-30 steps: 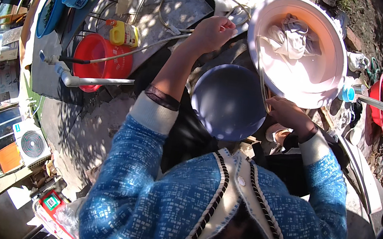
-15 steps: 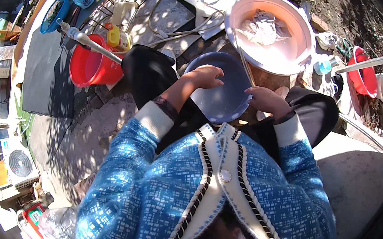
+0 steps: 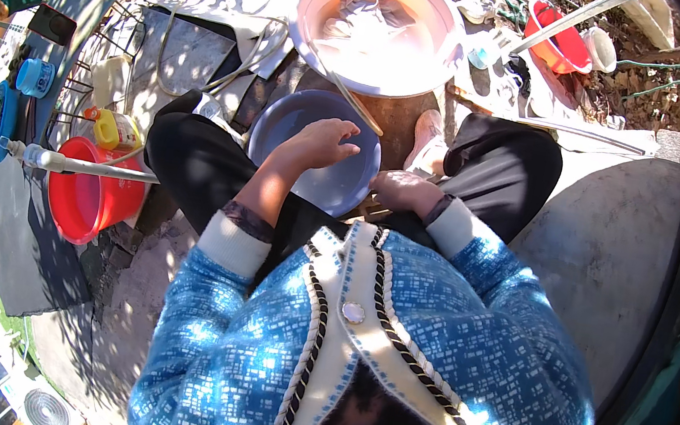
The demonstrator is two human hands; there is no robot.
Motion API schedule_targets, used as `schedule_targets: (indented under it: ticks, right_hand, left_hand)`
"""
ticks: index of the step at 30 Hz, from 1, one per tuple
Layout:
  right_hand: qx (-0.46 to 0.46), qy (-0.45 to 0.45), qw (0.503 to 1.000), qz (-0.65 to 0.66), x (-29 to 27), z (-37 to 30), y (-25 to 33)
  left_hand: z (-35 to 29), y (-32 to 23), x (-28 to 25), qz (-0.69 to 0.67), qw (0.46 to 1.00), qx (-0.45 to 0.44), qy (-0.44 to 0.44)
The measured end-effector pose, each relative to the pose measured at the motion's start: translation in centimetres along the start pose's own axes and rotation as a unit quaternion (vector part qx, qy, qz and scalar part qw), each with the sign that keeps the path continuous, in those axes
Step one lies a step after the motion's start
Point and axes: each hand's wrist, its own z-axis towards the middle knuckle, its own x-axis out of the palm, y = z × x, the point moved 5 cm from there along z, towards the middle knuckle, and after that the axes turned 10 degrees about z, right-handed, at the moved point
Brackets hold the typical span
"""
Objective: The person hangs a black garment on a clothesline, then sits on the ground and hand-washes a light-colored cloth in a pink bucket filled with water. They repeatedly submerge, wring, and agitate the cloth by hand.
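A blue-grey basin stands between my knees with what looks like shallow water in it. Over its middle hovers my left hand, fingers loosely bent and the thumb apart, holding nothing that I can see. My right hand is at the right side of this basin, its fingers closed at the rim; the fingertips are partly hidden. Just beyond the right hand, a pale hose ends above the basin's right edge. Farther off, a big pink basin holds wet white cloth in sunlit water.
To the left stand a red bucket, a yellow bottle and a blue jar. A white pipe reaches toward my left knee. At the far right are a red basin and a white cup. My shoe is beside the basin.
The whole view has swung, so the basins appear farther left. My right hand has shifted along the basin's rim toward me. My left hand stays above the basin.
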Motion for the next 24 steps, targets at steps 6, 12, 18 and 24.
schedule_targets:
  ticks: [6, 12, 18, 24]
  right_hand:
    - [-0.007, -0.008, 1.000, -0.005, 0.6, 0.5, 0.6]
    - [0.019, -0.011, 0.998, -0.055, -1.3, 3.3, 0.0]
    - [0.134, -0.118, 0.983, 0.040, -6.3, 8.3, -7.7]
    - [0.097, -0.287, 0.937, 0.171, -7.7, 12.0, -14.6]
  left_hand:
    - [-0.9, -2.5, -1.5, 0.016, 0.999, 0.049, 0.009]
    - [-1.4, -1.9, -2.8, 0.033, 0.999, 0.006, 0.033]
    - [-1.7, 2.7, -10.9, -0.014, 0.999, -0.049, 0.011]
    - [-0.4, 12.5, -18.7, -0.065, 0.964, -0.159, -0.201]
